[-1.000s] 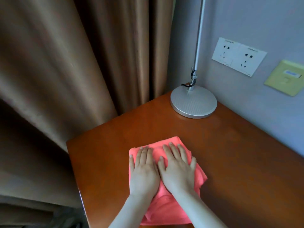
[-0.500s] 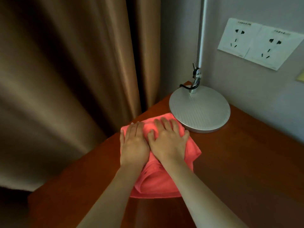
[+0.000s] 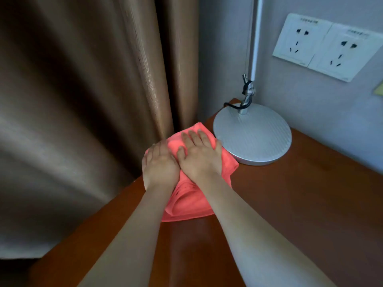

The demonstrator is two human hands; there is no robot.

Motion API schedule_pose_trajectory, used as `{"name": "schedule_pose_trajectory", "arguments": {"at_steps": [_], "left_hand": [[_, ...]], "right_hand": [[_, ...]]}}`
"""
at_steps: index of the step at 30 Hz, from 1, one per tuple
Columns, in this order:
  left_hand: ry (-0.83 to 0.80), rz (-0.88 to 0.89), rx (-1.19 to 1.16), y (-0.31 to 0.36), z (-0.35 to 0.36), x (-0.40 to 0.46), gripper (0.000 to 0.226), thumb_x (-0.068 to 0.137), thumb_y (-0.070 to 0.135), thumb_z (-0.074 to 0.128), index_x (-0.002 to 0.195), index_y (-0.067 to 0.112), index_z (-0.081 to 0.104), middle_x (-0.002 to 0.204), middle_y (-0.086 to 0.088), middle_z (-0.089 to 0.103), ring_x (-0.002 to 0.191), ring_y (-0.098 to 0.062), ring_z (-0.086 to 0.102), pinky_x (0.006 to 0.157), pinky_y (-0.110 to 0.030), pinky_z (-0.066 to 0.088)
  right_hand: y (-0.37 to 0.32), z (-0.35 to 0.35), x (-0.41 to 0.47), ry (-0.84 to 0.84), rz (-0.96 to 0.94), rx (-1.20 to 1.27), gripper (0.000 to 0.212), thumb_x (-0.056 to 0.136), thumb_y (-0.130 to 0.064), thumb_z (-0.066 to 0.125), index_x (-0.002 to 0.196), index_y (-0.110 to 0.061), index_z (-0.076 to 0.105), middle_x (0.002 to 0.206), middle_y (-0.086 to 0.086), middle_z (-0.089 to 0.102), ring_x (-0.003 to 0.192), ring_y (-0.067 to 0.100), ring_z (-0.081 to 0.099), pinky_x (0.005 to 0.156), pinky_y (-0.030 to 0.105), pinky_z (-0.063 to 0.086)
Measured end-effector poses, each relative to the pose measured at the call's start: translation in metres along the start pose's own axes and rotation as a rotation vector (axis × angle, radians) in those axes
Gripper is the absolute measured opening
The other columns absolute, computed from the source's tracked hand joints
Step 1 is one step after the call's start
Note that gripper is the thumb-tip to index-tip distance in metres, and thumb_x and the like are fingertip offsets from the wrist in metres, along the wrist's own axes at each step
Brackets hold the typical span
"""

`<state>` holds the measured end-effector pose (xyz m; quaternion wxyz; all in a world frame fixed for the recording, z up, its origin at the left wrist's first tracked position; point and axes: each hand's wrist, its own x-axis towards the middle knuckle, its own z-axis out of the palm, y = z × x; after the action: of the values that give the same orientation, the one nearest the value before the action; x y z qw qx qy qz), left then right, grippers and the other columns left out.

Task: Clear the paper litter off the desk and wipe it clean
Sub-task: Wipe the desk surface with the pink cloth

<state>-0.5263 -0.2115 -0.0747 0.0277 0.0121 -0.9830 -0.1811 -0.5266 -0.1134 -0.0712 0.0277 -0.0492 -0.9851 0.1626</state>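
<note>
both hands, left (image 3: pixel 160 166) and right (image 3: pixel 200 155), lay flat with fingers straight, pressing the pink cloth (image 3: pixel 187 200) onto the surface (image 3: pixel 290 204) at its far left corner, beside the lamp base (image 3: pixel 255 135).

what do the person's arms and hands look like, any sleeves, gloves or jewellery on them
Both forearms are bare as far as the picture shows; no sleeve edge comes into view. The left hand and right hand wear no gloves. No ring, watch or bracelet shows on the fingers or wrists. The nails look short and unpainted, though the dim light makes that hard to confirm.
</note>
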Motion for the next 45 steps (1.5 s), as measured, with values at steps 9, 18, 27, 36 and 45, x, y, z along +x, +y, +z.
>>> {"name": "schedule_pose_trajectory", "arguments": {"at_steps": [9,18,27,36,45], "left_hand": [[-0.018,0.025,0.016,0.006,-0.003,-0.106,0.050,0.099,0.025,0.024,0.147,0.012,0.019,0.154,-0.004,0.022,0.144,-0.018,0.012,0.117,-0.039,0.008],[0.001,0.002,-0.019,0.031,-0.007,-0.278,0.049,0.100,0.027,0.022,0.147,0.013,0.020,0.155,-0.003,0.021,0.145,-0.018,0.010,0.116,-0.038,0.009],[-0.072,-0.053,-0.038,0.064,-0.009,-0.446,0.060,0.094,0.036,0.000,0.148,0.017,0.016,0.157,0.001,0.015,0.146,-0.014,0.002,0.117,-0.036,0.002],[-0.151,-0.004,-0.020,0.076,-0.008,-0.481,0.065,0.090,0.041,-0.001,0.148,0.019,0.019,0.156,0.004,0.016,0.146,-0.014,0.004,0.118,-0.037,0.002],[-0.106,0.102,-0.062,0.050,-0.007,-0.395,0.045,0.101,0.025,0.023,0.146,0.019,0.025,0.155,0.003,0.023,0.145,-0.013,0.008,0.116,-0.037,0.000]], "right_hand": [[0.021,-0.014,-0.099,-0.058,-0.023,-0.002,0.050,0.097,-0.040,0.028,0.145,-0.029,0.029,0.155,-0.007,0.024,0.143,0.012,0.011,0.111,0.050,0.003],[0.061,-0.032,-0.260,-0.010,-0.062,-0.030,0.048,0.095,-0.041,0.029,0.142,-0.032,0.035,0.152,-0.010,0.030,0.142,0.009,0.016,0.110,0.048,0.006],[0.107,-0.061,-0.417,-0.110,-0.086,-0.070,0.049,0.096,-0.043,0.027,0.144,-0.037,0.029,0.154,-0.015,0.022,0.143,0.004,0.010,0.110,0.044,0.010],[0.127,-0.068,-0.466,-0.112,-0.008,-0.084,0.053,0.093,-0.047,0.020,0.146,-0.040,0.024,0.155,-0.019,0.016,0.144,0.002,0.005,0.112,0.044,0.007],[0.104,-0.047,-0.389,0.000,0.007,-0.045,0.050,0.094,-0.042,0.030,0.142,-0.033,0.035,0.153,-0.011,0.028,0.142,0.011,0.017,0.105,0.049,0.003]]}}
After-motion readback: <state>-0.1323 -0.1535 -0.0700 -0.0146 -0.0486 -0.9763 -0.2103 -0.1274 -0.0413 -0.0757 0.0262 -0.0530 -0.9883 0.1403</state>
